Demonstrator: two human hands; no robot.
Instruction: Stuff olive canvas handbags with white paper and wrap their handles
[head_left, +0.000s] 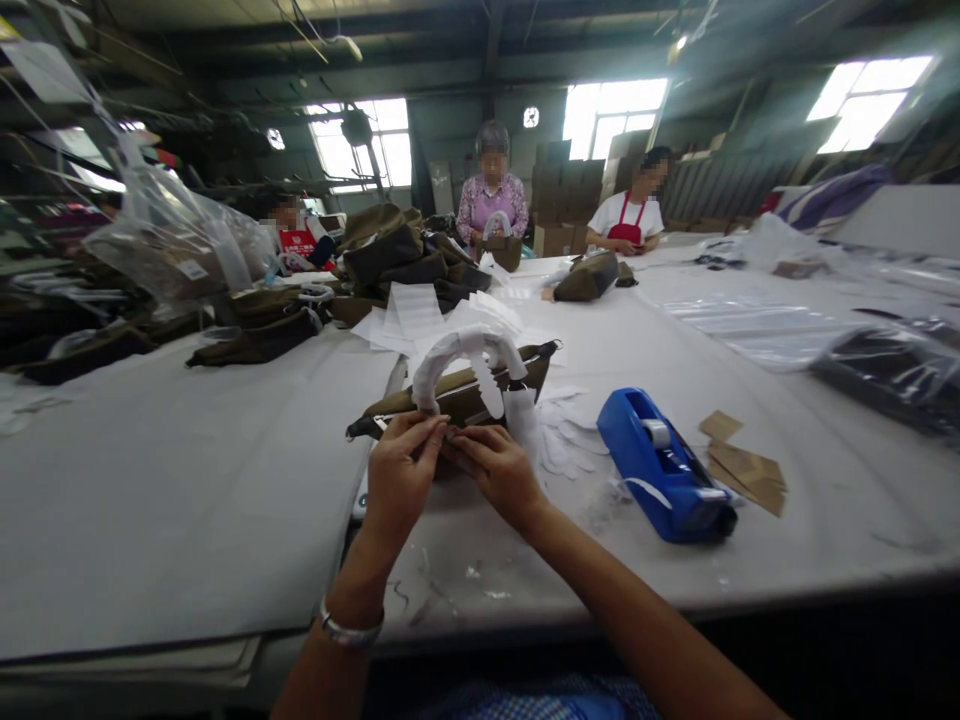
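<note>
An olive-brown handbag (465, 392) lies flat on the white table (172, 500) right in front of me. Its handle (465, 350) is wrapped in white paper and arches upward. My left hand (401, 480) and my right hand (495, 470) meet at the bag's near edge, fingertips pinching a small part of it. What is between the fingertips is too small to make out. A metal bangle sits on my left wrist.
A blue tape dispenser (664, 468) lies right of the bag, with brown card pieces (746, 470) beyond it. White paper sheets (420, 315) and piled olive bags (390, 255) lie farther back. Three people work at the far end. Plastic bags (892, 365) cover the right side.
</note>
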